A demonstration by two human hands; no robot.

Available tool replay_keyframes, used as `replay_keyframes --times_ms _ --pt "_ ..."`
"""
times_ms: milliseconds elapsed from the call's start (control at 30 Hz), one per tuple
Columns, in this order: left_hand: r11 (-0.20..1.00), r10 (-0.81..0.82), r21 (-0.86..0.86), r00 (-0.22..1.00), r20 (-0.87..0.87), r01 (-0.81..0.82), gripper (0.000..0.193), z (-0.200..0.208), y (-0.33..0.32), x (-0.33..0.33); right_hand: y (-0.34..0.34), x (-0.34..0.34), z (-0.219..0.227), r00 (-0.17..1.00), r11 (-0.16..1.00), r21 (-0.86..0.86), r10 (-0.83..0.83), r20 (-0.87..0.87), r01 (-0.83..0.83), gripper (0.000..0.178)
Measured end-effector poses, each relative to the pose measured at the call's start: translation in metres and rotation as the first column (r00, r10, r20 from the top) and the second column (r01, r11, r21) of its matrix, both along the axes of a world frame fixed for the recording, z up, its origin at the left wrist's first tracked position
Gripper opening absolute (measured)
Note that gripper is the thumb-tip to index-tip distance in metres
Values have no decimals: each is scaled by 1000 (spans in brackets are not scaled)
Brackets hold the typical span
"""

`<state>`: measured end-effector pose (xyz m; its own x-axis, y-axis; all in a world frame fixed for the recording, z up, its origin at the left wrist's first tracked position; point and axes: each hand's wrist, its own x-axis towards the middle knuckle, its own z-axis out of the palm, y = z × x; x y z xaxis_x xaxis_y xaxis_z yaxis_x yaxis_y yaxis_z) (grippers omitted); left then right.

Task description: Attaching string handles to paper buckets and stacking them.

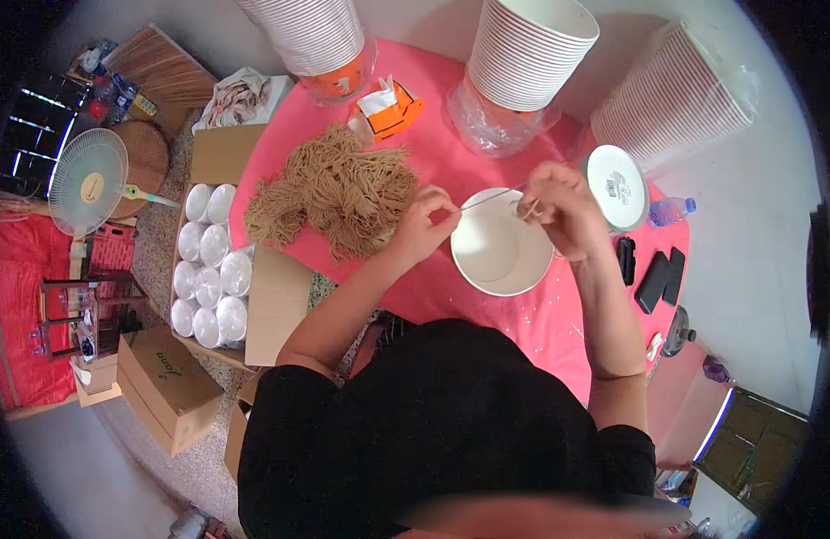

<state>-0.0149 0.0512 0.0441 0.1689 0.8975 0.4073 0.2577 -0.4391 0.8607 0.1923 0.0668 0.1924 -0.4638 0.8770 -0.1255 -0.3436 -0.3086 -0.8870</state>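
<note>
A thin cord (491, 198) is drawn between my hands, above the far part of a white paper bucket (497, 256) that stands open on the pink table. My left hand (426, 225) pinches one end of it, fingers closed. On the other side of the bucket my right hand (566, 205) is closed round the other end, where a small tan loop pokes out under the fingers. A big heap of tan cords (338, 189) lies against my left hand and wrist. Inside the bucket I see only its pale bottom.
Tall stacks of paper buckets (533, 54) stand at the table's back, beside an orange tissue box (392, 110). At the right are a round white lid (615, 189), a small bottle (671, 211) and dark flat objects (653, 281). A carton of wrapped white cups (208, 287) sits at the left.
</note>
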Motion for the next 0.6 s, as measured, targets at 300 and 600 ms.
replay_keyframes --times_ms 300,600 --pt "958 66 -276 996 -53 -78 11 8 10 6 -14 2 1 979 993 65 -80 -187 94 11" --pt "970 96 -237 980 176 -52 16 47 30 16 -16 -7 -32 996 996 -72 -59 -69 54 19"
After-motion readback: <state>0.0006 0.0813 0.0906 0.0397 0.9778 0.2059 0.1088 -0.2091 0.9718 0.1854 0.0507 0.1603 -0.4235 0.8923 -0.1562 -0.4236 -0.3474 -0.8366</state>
